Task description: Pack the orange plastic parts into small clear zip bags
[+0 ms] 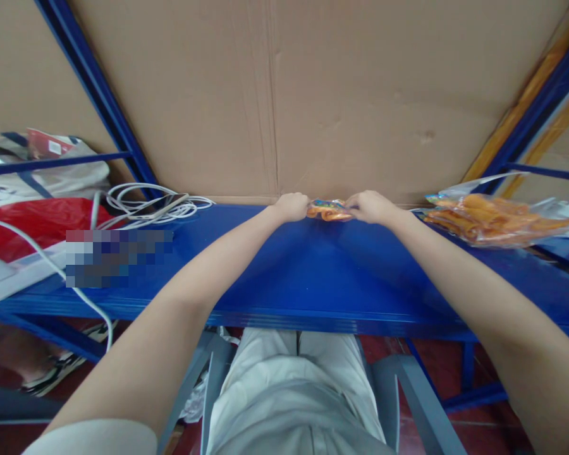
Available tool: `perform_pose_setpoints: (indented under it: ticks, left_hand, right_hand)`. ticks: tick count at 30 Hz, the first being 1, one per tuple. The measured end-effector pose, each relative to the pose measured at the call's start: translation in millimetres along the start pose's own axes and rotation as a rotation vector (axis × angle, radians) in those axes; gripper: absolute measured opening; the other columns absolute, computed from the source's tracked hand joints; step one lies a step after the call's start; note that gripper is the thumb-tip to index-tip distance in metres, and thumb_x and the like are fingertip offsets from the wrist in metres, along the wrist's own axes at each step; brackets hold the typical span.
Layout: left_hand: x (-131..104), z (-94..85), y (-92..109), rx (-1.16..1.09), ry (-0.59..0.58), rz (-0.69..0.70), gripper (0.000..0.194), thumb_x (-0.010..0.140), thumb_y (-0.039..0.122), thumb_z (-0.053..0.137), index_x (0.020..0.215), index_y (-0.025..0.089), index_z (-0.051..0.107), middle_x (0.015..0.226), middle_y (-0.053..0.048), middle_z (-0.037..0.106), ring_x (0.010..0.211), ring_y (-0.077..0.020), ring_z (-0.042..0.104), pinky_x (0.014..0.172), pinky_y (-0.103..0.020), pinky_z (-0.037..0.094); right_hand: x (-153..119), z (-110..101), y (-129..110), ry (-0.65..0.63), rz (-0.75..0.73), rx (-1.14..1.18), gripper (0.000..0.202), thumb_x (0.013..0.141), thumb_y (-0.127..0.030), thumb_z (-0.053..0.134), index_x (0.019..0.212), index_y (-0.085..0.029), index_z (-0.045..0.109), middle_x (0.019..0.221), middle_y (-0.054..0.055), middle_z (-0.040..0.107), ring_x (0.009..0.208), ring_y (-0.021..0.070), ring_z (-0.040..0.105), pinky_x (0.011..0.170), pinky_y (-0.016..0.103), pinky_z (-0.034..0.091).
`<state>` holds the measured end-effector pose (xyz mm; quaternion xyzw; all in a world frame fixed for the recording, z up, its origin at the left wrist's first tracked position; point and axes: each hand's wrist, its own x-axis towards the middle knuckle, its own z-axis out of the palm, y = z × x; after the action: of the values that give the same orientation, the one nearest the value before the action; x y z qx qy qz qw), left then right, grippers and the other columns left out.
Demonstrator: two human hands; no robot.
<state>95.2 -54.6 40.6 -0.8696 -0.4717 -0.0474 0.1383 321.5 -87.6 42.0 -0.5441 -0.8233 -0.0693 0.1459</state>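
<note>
Both my arms reach forward over the blue tabletop [313,272]. At its far edge, close to the cardboard, is a small clear plastic packet [330,210] with orange contents and a bluish printed part. My left hand [291,207] is closed on the packet's left end. My right hand [367,207] pinches its right end, so the packet stretches between the two hands. The fingertips are partly hidden behind the hands, and I cannot tell whether the packet rests on the table.
A large clear bag of orange items [497,218] lies on the right. To the left are coiled white cables [159,212], a red bag [33,224] and a cloth bag [42,177]. A cardboard sheet [336,95] stands behind the table. Another person's foot [57,373] shows lower left.
</note>
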Motion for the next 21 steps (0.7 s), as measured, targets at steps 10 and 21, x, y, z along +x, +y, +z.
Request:
perform_pose_setpoints:
  ticks: [10,21]
  left_hand:
    - [6,8.6,-8,-0.491,0.019,-0.007,0.039,0.098,0.023,0.042,0.126,0.018,0.069,0.084,-0.006,0.076,0.054,-0.0122,0.067,0.063,-0.024,0.054]
    - [15,-7.1,15,-0.871,0.032,-0.162,0.039,0.098,0.012,0.038,0.124,0.013,0.067,0.09,-0.01,0.078,0.057,-0.0117,0.07,0.063,-0.024,0.058]
  right_hand:
    - [4,-3,23,0.349,0.192,-0.186,0.033,0.094,-0.031,0.046,0.082,-0.015,0.073,0.091,0.018,0.07,0.103,0.0355,0.057,0.094,0.059,0.036]
    - [17,-22,28,0.433,0.275,-0.165,0.039,0.097,-0.039,0.047,0.085,-0.012,0.072,0.093,0.02,0.069,0.112,0.0388,0.057,0.098,0.062,0.033]
